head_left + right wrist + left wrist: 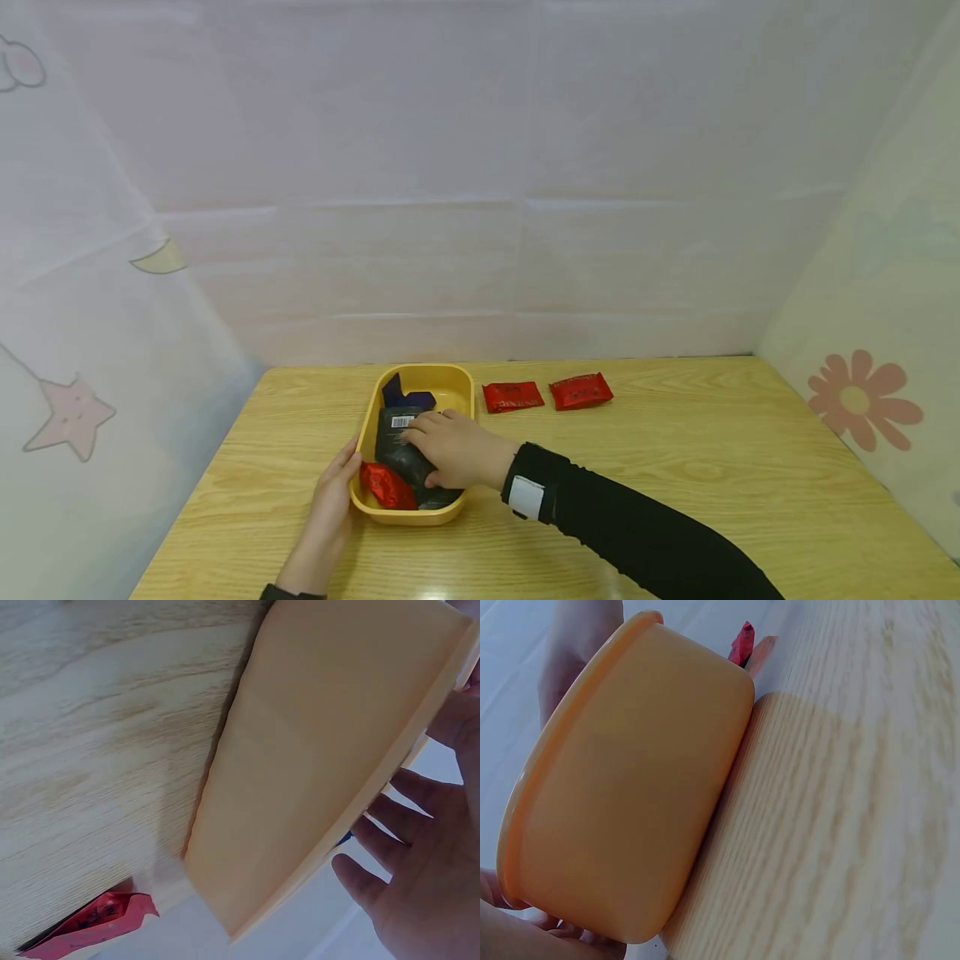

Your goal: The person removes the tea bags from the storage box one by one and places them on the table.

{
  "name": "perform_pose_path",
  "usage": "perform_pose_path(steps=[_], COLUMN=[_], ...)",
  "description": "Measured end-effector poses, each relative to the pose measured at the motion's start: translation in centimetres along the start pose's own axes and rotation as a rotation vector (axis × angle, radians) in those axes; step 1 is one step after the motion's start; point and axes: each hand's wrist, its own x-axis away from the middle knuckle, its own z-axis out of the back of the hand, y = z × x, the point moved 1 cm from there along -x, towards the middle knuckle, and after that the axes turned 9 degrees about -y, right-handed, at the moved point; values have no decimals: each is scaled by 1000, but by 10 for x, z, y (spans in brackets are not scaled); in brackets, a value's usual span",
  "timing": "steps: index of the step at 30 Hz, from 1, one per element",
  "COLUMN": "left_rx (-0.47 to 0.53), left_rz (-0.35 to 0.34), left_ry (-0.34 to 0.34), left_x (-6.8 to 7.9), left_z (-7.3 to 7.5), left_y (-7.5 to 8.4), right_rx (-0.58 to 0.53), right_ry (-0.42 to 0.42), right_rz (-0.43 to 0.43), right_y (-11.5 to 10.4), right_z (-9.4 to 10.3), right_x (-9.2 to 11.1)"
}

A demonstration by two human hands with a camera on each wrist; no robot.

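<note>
A yellow plastic bin stands on the table, holding black packets, a shiny red packet and a dark blue piece. At its left side, my left hand grips the wall; the left wrist view shows the fingers against the outside below the rim. My right hand reaches over the right rim, its fingers resting on a black packet that it partly covers. In the right wrist view those fingers are spread and lightly bent over the rim.
Two red packets, one nearer and one farther right, lie on the wooden table right of the bin. A pale sheet hangs behind the table, with printed sheets at both sides.
</note>
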Motion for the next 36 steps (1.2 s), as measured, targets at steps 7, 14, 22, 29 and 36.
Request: perform_pose_path(steps=[7,14,22,29,36], left_rx=[3,-2,2,11,19], left_rz=[-4,5,-6,-10,-13], left_ry=[-8,3,-3,-6,-11], left_x=[0,1,0,-1,-1], left_z=[-1,1,1,0,1], left_y=[0,0,0,-1,-1], right_rx=[97,163,161,180,193], right_ry=[-28,-33,-4,44,91], right_rz=[39,40,50,59,65], right_y=[-8,-13,-15,-16,-16], right_z=[-3,-6,-9,-10,-8], right_x=[-7,-13,-16,-16,-17])
